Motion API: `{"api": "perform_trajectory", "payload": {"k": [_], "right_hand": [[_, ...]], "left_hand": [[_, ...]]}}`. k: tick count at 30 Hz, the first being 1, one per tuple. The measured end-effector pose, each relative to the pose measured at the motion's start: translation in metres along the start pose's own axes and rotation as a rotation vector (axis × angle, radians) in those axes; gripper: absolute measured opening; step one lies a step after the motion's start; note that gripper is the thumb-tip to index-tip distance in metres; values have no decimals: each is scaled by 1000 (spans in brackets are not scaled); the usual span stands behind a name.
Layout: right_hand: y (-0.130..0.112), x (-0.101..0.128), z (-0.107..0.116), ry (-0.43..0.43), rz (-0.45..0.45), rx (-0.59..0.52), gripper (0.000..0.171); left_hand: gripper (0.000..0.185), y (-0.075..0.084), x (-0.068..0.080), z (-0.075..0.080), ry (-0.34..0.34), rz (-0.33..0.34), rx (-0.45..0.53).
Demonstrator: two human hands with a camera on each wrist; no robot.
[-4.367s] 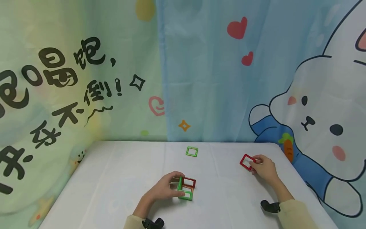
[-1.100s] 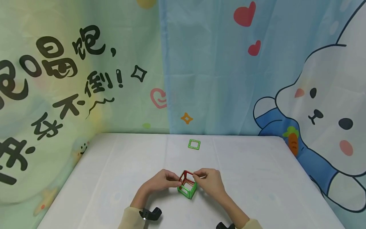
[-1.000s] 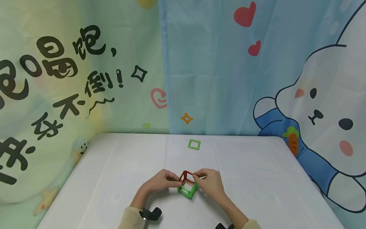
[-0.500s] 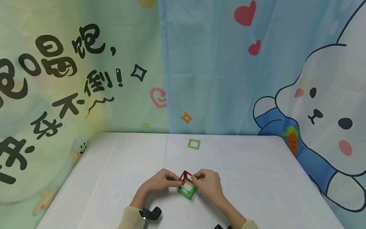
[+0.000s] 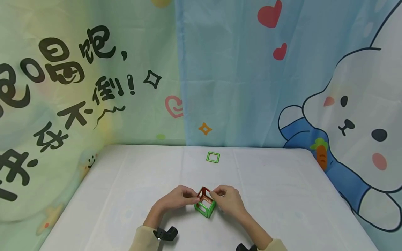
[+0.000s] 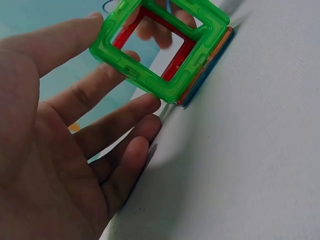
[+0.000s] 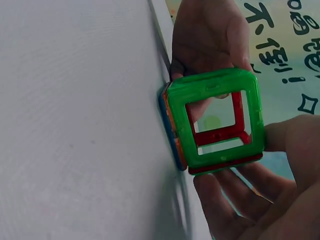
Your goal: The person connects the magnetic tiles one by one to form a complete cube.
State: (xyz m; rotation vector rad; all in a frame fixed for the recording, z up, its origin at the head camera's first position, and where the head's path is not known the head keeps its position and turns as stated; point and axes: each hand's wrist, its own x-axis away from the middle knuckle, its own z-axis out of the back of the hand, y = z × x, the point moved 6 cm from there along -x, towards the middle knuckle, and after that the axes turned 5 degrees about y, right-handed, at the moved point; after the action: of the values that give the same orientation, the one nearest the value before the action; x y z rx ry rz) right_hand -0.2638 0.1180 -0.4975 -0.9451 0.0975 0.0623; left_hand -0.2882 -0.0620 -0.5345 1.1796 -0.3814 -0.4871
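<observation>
A small open box of square frames stands on the white table in front of me, green and red walls on an orange base. My left hand steadies its left side, thumb and forefinger on the green frame. From the right, my right hand pinches the upright red frame at the box's top edge. One loose green square frame lies flat farther back.
A printed cloth backdrop hangs behind the table and along its left side, with a rabbit picture on the right. Black wrist mounts sit on both cuffs near the front edge.
Since 4.4 s ago my right hand brought the red frame from the table's right side to the box and stood it up. Over the last second both hands barely moved.
</observation>
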Motion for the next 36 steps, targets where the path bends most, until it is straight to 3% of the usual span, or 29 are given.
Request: {"api": "perform_trajectory", "payload": {"k": [6,11,14,19,26,31,36], "right_hand": [[8,0,-9,-153,-98,-59,25],[11,1,-13,-192,-107,-74,29],[10,2,-13,-189,-94,-88,30],[10,1,-12,-187,-100,-151,35],[12,-2,-11,-231,-130,-210,55],[17,-3,-12,-277,-74,-187,73],[19,-6,-12,-248,-4,-166,72]], "left_hand": [[25,5,0,-4,-18,-7,-33],[75,5,-2,-16,24,6,-202],[93,3,-4,-21,61,0,-288],[86,1,-5,-16,141,-4,-271],[69,3,-4,-4,197,-44,-250],[66,2,-3,2,220,-35,-279],[69,0,-4,4,211,-30,-272]]}}
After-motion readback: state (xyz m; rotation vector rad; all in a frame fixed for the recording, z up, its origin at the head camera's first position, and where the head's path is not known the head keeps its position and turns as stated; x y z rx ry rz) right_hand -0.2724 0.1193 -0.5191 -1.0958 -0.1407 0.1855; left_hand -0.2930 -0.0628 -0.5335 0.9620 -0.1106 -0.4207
